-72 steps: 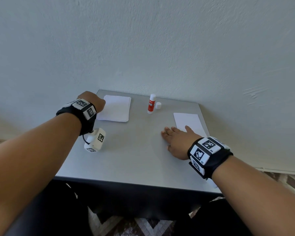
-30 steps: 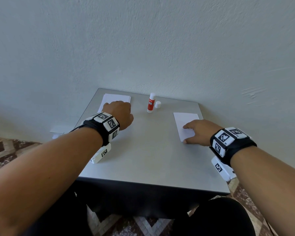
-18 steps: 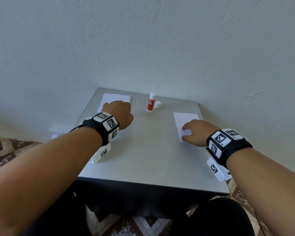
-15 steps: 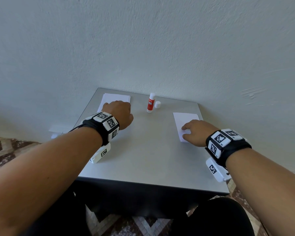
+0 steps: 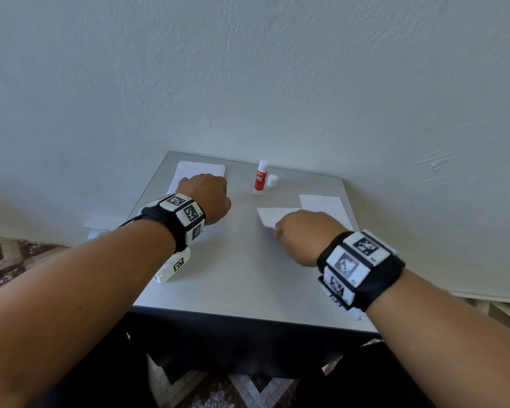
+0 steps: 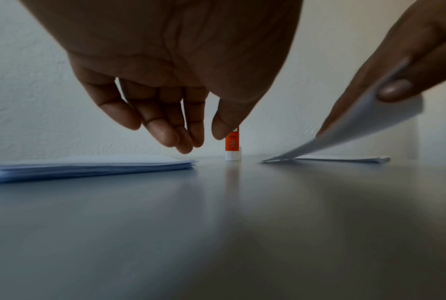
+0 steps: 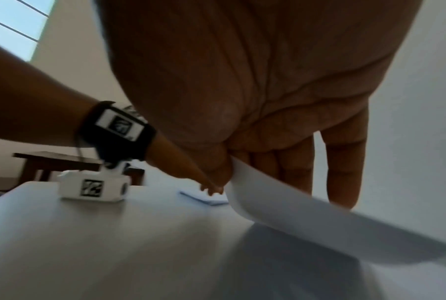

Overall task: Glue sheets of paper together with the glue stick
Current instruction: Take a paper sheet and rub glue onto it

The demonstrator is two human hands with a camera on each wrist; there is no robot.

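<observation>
Head view: right hand [image 5: 302,235] pinches a lifted paper sheet [image 5: 273,216] between thumb and fingers; left hand [image 5: 205,197] hangs loosely curled, empty.

Smooth, faintly glossy grey table [image 5: 242,278]; matt white paper sheets [image 5: 324,206]; rough plastered wall [image 5: 277,83].
</observation>
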